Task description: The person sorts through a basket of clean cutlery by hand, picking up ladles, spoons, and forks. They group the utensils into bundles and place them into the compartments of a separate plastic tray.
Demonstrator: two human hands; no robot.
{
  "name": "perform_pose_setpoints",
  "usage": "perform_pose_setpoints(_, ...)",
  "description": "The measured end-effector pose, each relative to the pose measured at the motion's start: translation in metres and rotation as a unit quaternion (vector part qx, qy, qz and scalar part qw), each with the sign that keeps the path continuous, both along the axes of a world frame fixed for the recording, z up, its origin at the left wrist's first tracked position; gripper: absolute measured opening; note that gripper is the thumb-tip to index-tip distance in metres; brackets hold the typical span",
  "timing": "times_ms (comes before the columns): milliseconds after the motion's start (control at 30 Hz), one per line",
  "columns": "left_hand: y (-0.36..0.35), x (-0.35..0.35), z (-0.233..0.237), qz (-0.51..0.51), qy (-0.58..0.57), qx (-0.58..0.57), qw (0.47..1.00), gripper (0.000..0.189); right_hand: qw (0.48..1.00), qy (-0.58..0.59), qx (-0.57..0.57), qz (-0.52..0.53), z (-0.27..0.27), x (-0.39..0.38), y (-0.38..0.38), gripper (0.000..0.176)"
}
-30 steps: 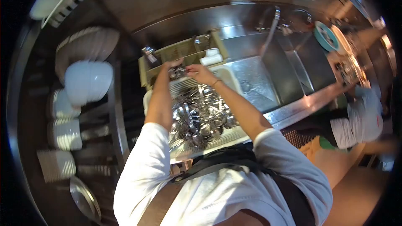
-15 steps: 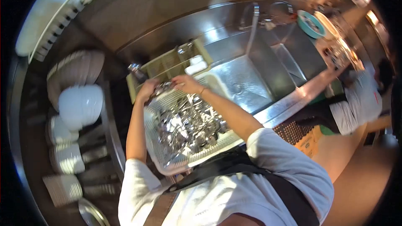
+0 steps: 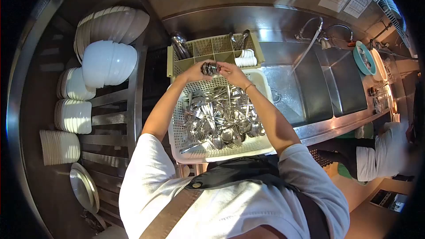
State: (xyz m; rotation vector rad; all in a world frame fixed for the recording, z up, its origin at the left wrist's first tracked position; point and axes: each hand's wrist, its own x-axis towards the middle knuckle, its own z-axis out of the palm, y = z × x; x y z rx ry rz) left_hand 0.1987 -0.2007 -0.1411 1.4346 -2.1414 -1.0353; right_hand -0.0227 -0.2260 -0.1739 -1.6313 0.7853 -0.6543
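My left hand (image 3: 193, 73) is closed around a bundle of spoons (image 3: 209, 68), their shiny bowls nested together. At the bundle's right end, the fingers of my right hand (image 3: 233, 74) are closed on it too. Both hands are over the far edge of a white perforated basket (image 3: 176, 144), which holds a jumbled heap of metal cutlery (image 3: 221, 117). Just beyond them stands a beige divided cutlery rack (image 3: 201, 48). Its left compartment contains upright spoons (image 3: 179, 44); white spoons (image 3: 246, 58) lie in the front right one, and a few metal pieces stand behind.
White bowls (image 3: 108, 64) and stacked dishes (image 3: 73, 117) fill a slatted shelf at left. Water runs from a hose tap (image 3: 315, 33) into the sink (image 3: 310, 102) at right. Farther right are a turquoise basin (image 3: 365, 57) and a person in a white shirt (image 3: 383, 155).
My view has turned, so the basket and rack appear farther right. My hands have come together around the spoons at the basket's far edge, closer to each other than before.
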Motion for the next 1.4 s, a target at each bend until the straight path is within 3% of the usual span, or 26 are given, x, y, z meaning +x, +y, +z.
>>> perform_pose_setpoints(33, 0.002, -0.002, -0.001, 0.021, 0.103, 0.043, 0.994, 0.067, 1.000, -0.004, -0.001, 0.008, 0.000, 0.001, 0.001, 0.043)
perform_pose_setpoints(67, 0.004, -0.004, -0.002, 0.035, 0.117, 0.001, 0.993, 0.055, 1.000, -0.005, 0.000, 0.008, 0.000, 0.002, 0.002, 0.043)
perform_pose_setpoints(133, 0.002, -0.004, -0.007, 0.072, 0.111, 0.001, 0.991, 0.053, 0.996, -0.034, -0.075, -0.032, -0.006, 0.004, 0.002, 0.046)
perform_pose_setpoints(200, -0.001, -0.008, -0.016, 0.132, 0.158, 0.011, 0.979, 0.045, 0.998, -0.052, -0.030, -0.022, -0.011, 0.006, -0.003, 0.046)
perform_pose_setpoints(300, 0.005, -0.019, 0.007, 0.128, 0.242, 0.064, 0.960, 0.040, 0.999, -0.039, 0.006, 0.011, 0.008, 0.002, 0.005, 0.047)
perform_pose_setpoints(500, 0.009, -0.016, -0.008, 0.093, 0.129, 0.018, 0.987, 0.055, 0.998, -0.063, 0.019, 0.009, 0.001, 0.004, 0.001, 0.048)
perform_pose_setpoints(567, 0.015, -0.019, -0.010, 0.112, 0.174, -0.018, 0.978, 0.063, 1.000, 0.002, -0.029, 0.006, -0.001, 0.002, -0.002, 0.049)
perform_pose_setpoints(633, 0.022, -0.023, -0.019, 0.147, 0.128, -0.066, 0.979, 0.069, 0.994, 0.001, -0.104, 0.014, 0.004, -0.006, 0.002, 0.047)
perform_pose_setpoints(767, 0.036, -0.031, -0.006, 0.205, 0.152, -0.107, 0.961, 0.074, 0.994, -0.031, -0.093, -0.047, 0.024, -0.036, 0.022, 0.040)
perform_pose_setpoints(833, 0.037, -0.031, -0.002, 0.220, 0.085, -0.118, 0.965, 0.073, 0.992, -0.051, -0.089, -0.067, 0.027, -0.067, 0.036, 0.036)
perform_pose_setpoints(933, 0.037, -0.024, -0.012, 0.221, 0.070, -0.146, 0.962, 0.075, 0.990, 0.026, -0.095, -0.099, 0.032, -0.105, 0.065, 0.028)
perform_pose_setpoints(967, 0.037, -0.024, -0.017, 0.222, 0.069, -0.178, 0.956, 0.076, 0.989, 0.100, -0.016, -0.107, 0.045, -0.115, 0.076, 0.027)
perform_pose_setpoints(1000, 0.052, -0.033, 0.005, 0.239, 0.079, -0.136, 0.958, 0.072, 0.977, 0.174, 0.063, -0.109, 0.055, -0.121, 0.083, 0.028)
perform_pose_setpoints(1033, 0.068, -0.041, 0.016, 0.244, 0.079, -0.137, 0.957, 0.072, 0.977, 0.174, 0.061, -0.105, 0.045, -0.120, 0.081, 0.028)
perform_pose_setpoints(1067, 0.083, -0.048, 0.025, 0.268, 0.007, -0.307, 0.913, 0.068, 0.974, 0.195, -0.049, -0.107, 0.027, -0.116, 0.076, 0.028)
perform_pose_setpoints(1100, 0.099, -0.056, 0.030, 0.281, -0.069, -0.465, 0.837, 0.064, 0.959, 0.210, -0.158, -0.109, 0.018, -0.112, 0.072, 0.030)
perform_pose_setpoints(1200, 0.143, -0.090, 0.017, 0.240, -0.030, -0.407, 0.881, 0.033, 0.922, 0.326, -0.185, -0.098, 0.009, -0.096, 0.073, 0.036)
perform_pose_setpoints(1233, 0.150, -0.099, 0.006, 0.176, -0.003, -0.309, 0.935, 0.025, 0.901, 0.383, -0.177, -0.099, -0.002, -0.090, 0.075, 0.040)
perform_pose_setpoints(1267, 0.157, -0.115, 0.000, 0.142, -0.002, -0.272, 0.952, 0.020, 0.902, 0.391, -0.150, -0.107, -0.009, -0.085, 0.077, 0.046)
perform_pose_setpoints(1367, 0.159, -0.152, -0.019, 0.129, -0.089, -0.276, 0.948, 0.021, 0.918, 0.345, -0.110, -0.163, -0.014, -0.071, 0.087, 0.049)
perform_pose_setpoints(1400, 0.156, -0.158, -0.028, 0.112, -0.148, -0.265, 0.946, 0.023, 0.910, 0.347, -0.136, -0.183, -0.015, -0.068, 0.092, 0.041)
